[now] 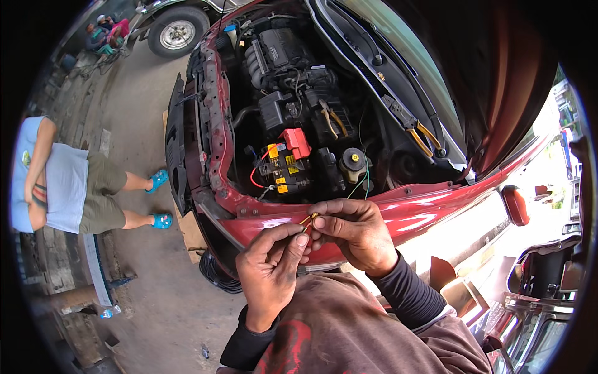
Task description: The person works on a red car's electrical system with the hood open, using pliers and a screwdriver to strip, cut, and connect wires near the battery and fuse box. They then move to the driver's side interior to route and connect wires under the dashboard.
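- Pinching thin yellow-and-red wire (306, 220) right now, up in front of the red fender (411, 218), just outside the near edge of the engine bay (222, 159).
- Gripping high with the right hand (358, 237), thumb and index finger pressed onto the wire near its top.
- Meeting it from the other side with the left hand (272, 262), thumb and index finger pinching lower down, with the rest curled in behind.
- Tracing a slim green wire (369, 176) past the reservoir (354, 161), down to the bay's near edge behind the right hand; can't tell whether joined to the held one.
- Spotting the battery (291, 169) toward the bay's near front corner, under a red cover (296, 143), with a red cable (252, 176) looping beside it.
- Finding yellow-handled pliers (327, 118) on the engine parts mid-bay, and a second tool (403, 117), also yellow-handled, along the windshield edge.
- Glancing left to a bystander (65, 187) in blue clogs (160, 181), standing off the car's front edge.
- Catching a black cable coil (218, 274) on the floor, close by the near front corner.
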Available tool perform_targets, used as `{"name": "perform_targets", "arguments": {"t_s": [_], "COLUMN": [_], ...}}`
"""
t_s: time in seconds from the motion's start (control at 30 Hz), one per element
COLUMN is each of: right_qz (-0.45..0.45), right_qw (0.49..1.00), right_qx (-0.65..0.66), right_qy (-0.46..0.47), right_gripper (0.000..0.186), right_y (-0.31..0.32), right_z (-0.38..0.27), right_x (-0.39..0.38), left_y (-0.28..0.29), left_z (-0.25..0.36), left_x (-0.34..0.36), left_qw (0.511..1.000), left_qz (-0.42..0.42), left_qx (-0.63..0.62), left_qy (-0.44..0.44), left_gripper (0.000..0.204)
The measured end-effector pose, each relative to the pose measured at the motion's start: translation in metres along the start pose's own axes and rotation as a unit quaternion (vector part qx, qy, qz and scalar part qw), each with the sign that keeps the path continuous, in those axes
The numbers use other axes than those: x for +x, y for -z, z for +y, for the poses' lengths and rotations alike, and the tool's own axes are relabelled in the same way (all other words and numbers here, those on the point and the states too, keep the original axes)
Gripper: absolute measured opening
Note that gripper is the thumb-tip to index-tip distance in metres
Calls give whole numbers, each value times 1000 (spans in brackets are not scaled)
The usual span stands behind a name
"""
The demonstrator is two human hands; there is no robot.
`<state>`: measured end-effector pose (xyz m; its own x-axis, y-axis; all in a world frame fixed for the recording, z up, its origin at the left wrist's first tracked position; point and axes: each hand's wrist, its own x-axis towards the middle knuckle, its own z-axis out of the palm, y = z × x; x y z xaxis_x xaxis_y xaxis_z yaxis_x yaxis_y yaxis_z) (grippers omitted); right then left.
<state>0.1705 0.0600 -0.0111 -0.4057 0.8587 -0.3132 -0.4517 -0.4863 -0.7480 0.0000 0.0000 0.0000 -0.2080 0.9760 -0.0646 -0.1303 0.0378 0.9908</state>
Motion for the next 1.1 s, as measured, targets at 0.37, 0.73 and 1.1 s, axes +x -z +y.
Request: {"name": "perform_targets", "arguments": {"t_s": [0.37, 0.73, 1.1], "right_qz": [2, 11, 68], "right_qw": [999, 992, 992], "right_qx": [44, 123, 103], "right_qy": [-12, -31, -24], "right_gripper": [24, 16, 16], "right_y": [-6, -7, -20], "right_z": [2, 6, 11], "right_x": [-7, -4, -8], "left_y": [0, 2, 6], "left_z": [-6, -6, -7], "left_x": [-2, -5, -4], "left_qw": [998, 998, 997], "left_qz": [2, 0, -12], "left_qx": [43, 23, 47], "left_qy": [-41, -58, -59], "left_gripper": [21, 18, 18]}}
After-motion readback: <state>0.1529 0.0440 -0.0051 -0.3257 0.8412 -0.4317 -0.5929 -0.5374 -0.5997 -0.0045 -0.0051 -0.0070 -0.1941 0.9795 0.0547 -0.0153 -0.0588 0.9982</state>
